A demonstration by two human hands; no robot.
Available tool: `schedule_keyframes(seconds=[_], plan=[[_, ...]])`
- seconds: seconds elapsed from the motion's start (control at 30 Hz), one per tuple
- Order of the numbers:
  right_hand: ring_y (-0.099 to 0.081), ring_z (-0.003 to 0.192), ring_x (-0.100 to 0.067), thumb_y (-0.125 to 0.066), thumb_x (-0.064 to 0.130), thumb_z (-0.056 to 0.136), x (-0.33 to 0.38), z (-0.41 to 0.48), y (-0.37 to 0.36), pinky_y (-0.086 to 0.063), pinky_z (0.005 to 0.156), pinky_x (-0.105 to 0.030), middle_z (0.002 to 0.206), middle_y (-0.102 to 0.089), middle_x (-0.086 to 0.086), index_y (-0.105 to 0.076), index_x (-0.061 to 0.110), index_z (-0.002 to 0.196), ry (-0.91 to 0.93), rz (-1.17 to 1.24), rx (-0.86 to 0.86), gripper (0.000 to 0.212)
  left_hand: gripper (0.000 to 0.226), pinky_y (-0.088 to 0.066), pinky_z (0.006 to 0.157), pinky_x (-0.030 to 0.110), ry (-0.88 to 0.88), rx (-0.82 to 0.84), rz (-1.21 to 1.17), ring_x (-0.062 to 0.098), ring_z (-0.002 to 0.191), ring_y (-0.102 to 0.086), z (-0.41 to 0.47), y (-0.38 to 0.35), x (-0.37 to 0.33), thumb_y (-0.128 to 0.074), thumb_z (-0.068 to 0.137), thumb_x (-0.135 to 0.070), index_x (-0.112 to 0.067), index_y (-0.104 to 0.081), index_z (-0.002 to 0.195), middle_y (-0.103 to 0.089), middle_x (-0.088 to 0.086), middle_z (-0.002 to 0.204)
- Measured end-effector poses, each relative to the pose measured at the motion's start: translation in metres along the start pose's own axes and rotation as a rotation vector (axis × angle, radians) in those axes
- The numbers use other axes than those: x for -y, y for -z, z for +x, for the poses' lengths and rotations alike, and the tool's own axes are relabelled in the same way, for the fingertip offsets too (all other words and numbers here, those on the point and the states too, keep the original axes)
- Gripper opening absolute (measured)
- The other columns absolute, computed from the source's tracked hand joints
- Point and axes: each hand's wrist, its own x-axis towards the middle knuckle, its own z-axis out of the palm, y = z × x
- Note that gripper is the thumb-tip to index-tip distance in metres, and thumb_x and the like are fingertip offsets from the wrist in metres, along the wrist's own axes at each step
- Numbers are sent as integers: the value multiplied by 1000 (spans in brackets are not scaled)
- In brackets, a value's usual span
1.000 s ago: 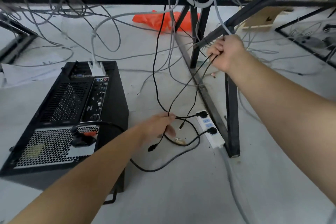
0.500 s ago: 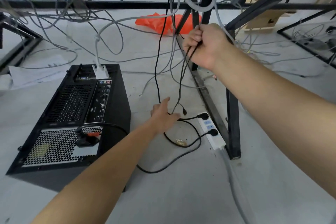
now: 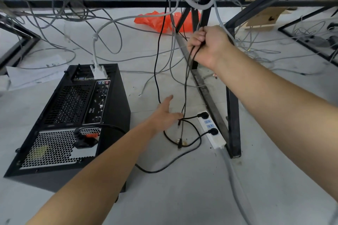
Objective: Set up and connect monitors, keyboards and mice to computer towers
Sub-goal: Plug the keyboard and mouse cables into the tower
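A: Where were your hands?
B: Your right hand (image 3: 208, 45) clenched the black cables (image 3: 185, 87). Your left hand (image 3: 164, 115) was spread open, empty, between computer tower (image 3: 73, 115) and power strip (image 3: 214, 134).

Computer room floor, tower (image 3: 73, 115), black desk frames (image 3: 232, 97), tangled cables (image 3: 73, 11)

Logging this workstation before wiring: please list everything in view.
computer tower: one, black, on floor, left
connector: one, white, plugged into tower's rear
desk frame: one, black metal, centre and right
power strip: one, white, on floor beside frame, two black plugs in it
thin cables: a few, black, hanging at centre
loose cables: many, grey, draped on frame, strewn on floor
bag: one, orange, floor, far centre
left hand: open, beside hanging cable ends
right hand: grips thin cables
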Motion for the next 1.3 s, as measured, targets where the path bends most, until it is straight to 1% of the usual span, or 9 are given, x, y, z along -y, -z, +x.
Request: schedule_keyframes(seconds=[0.13,0.3,0.47,0.6,0.7,0.77,0.87,1.0,1.3], plan=[[-27,34,-8,-23,6,101,-13,-17,-23,-26,34,-19,51,-28,3,-36,15,67,-34,8,100,38,60,-41,100,28,-99,-2,-215,4,103,-53,-5,-6,-17,-40,94,2,-36,-53,138,-50,-2,138],[-27,31,-8,-28,6,102,-4,-20,-35,-25,32,-17,47,-29,3,-38,14,66,-12,114,186,38,50,-32,112,42,-147,44,-362,12,131,-50,-8,-14,-15,-35,82,-29,-30,-70,117,-65,-2,131],[-28,34,-8,-25,12,104,17,6,-7,-25,36,-18,46,-31,3,-39,16,70,170,17,-21,37,32,-40,108,41,-129,97,-337,17,111,-66,-15,-13,-7,-43,97,-31,-15,-66,112,-75,1,102],[-44,50,-13,-34,34,106,25,25,31,-43,51,-18,56,-46,-2,-48,12,73,155,-217,-209,42,24,-50,95,41,-148,26,-398,22,80,-59,-18,2,-24,-39,107,-13,-7,-62,104,-54,3,75],[-60,81,-20,-35,67,97,16,28,59,-57,78,-32,94,-61,-9,-58,8,108,-2,-588,-310,65,25,-54,87,43,-122,-96,-571,15,64,-49,-17,22,-46,-36,108,-13,-9,-60,100,-43,0,68],[-60,81,-22,-35,62,99,-3,18,78,-57,68,-33,97,-60,-8,-56,11,112,-100,-846,-346,57,25,-55,81,40,-92,-179,-676,14,59,-43,-15,38,-59,-35,108,-14,-10,-58,100,-39,-1,65],[-66,97,-22,-37,26,107,-32,-7,104,-59,72,-32,108,-64,-5,-59,14,121,-171,-1261,-213,29,26,-56,75,37,-75,-266,-829,13,55,-40,-15,59,-76,-33,108,-14,-11,-56,97,-38,-1,61],[-65,110,-19,-40,6,101,-50,-35,107,-58,88,-34,121,-64,-2,-63,24,122,-221,-1396,164,36,25,-57,70,35,-88,-310,-988,14,53,-37,-18,85,-85,-32,108,-12,-10,-54,95,-38,-1,57],[-65,101,-15,-63,49,93,-103,-59,91,-56,85,-34,122,-67,-1,-57,28,127,-404,-1377,515,40,21,-59,69,35,-125,-354,-1177,14,55,-41,-30,111,-85,-32,106,-8,-8,-52,99,-39,1,63]])
